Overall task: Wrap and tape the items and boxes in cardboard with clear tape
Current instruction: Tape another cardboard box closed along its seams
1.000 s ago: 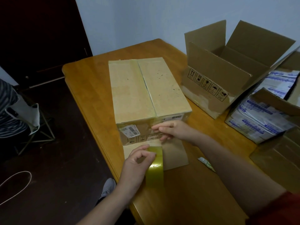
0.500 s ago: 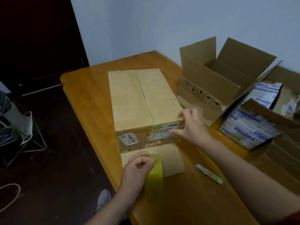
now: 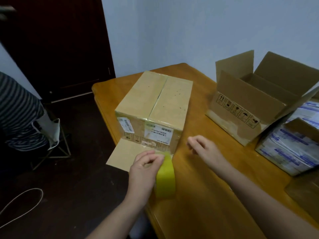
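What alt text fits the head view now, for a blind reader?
The left hand grips a tape roll by a closed cardboard box on a wooden table; the right hand hovers empty beside it. An open box stands farther right.

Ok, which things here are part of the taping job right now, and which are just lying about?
In use: closed box, cardboard sheet at its near side, tape roll gripped by left hand; right hand free beside the box.
Lying about: open box, blue-printed packs, cord on the floor.
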